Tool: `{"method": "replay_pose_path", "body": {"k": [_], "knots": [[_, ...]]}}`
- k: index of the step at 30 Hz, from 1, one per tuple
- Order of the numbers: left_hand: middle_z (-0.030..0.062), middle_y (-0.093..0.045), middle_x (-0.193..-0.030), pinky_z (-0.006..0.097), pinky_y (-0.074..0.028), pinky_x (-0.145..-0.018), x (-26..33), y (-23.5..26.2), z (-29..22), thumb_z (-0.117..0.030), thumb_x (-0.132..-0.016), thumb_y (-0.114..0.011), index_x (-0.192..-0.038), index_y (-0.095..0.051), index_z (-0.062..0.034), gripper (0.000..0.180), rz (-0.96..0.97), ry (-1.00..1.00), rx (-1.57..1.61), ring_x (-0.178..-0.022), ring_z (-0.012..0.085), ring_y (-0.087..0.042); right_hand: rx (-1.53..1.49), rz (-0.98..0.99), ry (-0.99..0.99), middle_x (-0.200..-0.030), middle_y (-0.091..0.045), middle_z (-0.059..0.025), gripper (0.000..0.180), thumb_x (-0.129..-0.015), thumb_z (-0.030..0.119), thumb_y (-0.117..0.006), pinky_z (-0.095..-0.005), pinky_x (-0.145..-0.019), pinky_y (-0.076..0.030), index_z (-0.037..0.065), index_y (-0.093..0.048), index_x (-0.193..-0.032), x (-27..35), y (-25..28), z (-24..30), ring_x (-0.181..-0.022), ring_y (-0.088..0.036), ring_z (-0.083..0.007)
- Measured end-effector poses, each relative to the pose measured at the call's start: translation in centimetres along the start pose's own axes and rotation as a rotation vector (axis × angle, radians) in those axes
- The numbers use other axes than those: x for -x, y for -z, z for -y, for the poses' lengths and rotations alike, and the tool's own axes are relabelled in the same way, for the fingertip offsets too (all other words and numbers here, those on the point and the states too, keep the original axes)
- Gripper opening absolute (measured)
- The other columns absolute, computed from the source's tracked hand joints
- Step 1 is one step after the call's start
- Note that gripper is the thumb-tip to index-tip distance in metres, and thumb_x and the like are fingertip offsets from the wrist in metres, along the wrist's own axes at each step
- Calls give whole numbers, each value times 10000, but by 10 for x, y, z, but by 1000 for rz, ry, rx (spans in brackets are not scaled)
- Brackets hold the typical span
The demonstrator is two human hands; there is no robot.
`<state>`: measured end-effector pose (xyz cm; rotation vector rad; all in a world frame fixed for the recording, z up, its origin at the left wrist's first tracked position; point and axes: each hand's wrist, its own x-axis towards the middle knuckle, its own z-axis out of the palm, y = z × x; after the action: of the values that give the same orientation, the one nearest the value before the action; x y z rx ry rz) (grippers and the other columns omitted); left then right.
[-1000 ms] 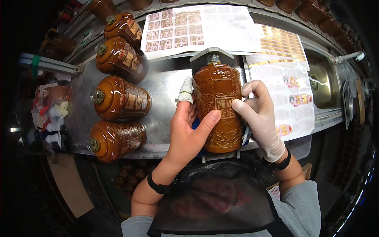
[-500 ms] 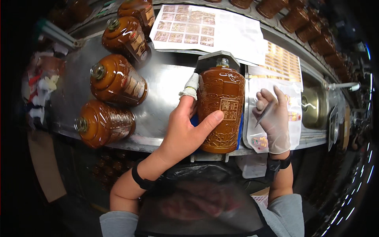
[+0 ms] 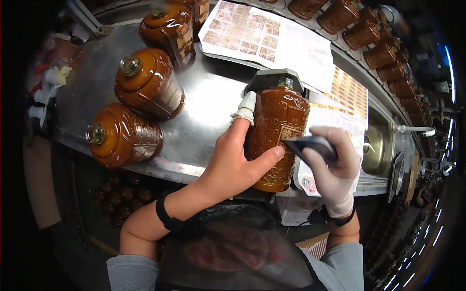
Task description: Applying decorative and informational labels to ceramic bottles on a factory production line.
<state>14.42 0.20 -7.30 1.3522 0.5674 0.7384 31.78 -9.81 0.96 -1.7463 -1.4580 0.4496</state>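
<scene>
A brown glazed bottle (image 3: 276, 114) with a raised pattern and a clear glass neck rests against a grey angled stand (image 3: 264, 78). My left hand (image 3: 233, 157) grips its left side, thumb across the front. A white cover sits on that hand's index finger. In a thin translucent glove, my right hand (image 3: 337, 174) pinches a dark, flat, blade-like tool (image 3: 313, 145) between thumb and fingers. The tool's pointed end is over the bottle's raised square panel; whether it touches cannot be seen.
Several similar brown bottles (image 3: 148, 82) stand on the steel table (image 3: 208, 102) at left. Sheets of printed labels (image 3: 306, 48) and gold strips (image 3: 347, 92) lie behind and to the right. A sink (image 3: 378, 145) with a tap is at far right; more bottles (image 3: 361, 35) line the back.
My right hand has moved left with the dark tool, from over the label sheet to the bottle's front. My left hand keeps its grip. The view has turned slightly.
</scene>
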Motion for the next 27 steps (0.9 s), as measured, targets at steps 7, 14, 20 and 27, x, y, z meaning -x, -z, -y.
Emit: {"method": "replay_pose_path", "body": {"k": [7,14,20,27], "knots": [[261,-572,-1340,398,-439,-1065,-1,4,3,-231,-872,-765,-1478,-324,102,820,33,47,-32,-1252,304,-577,27,4,178,-916,-697,-91,327,-800,-86,-733,-260,-712,-529,-2,-680,-1112,-17,6,-6,-823,-692,-174],[252,-546,-1375,391,-403,-1104,-2,11,-5,-175,-910,-705,-1468,-342,96,719,56,92,151,-1291,290,-543,325,140,471,-856,-660,-43,441,-640,-40,-763,-369,-629,-462,68,-734,-1067,-7,4,13,-696,-600,-218],[369,-330,-1546,423,-372,-1145,6,26,-15,-280,-935,-696,-1419,-509,62,621,92,-294,-456,-1401,448,-445,-61,-117,-173,-954,-683,-77,254,-829,36,-770,-279,-750,-512,-1,-703,-1071,19,-6,12,-830,-652,-161],[438,-366,-1473,454,-536,-944,9,12,-15,-321,-928,-726,-941,-729,80,401,124,-371,-650,-1183,496,-616,-533,-463,-496,-995,-675,-35,260,-910,14,-712,-222,-794,-507,-4,-629,-1156,35,-25,-27,-872,-624,-83]]}}
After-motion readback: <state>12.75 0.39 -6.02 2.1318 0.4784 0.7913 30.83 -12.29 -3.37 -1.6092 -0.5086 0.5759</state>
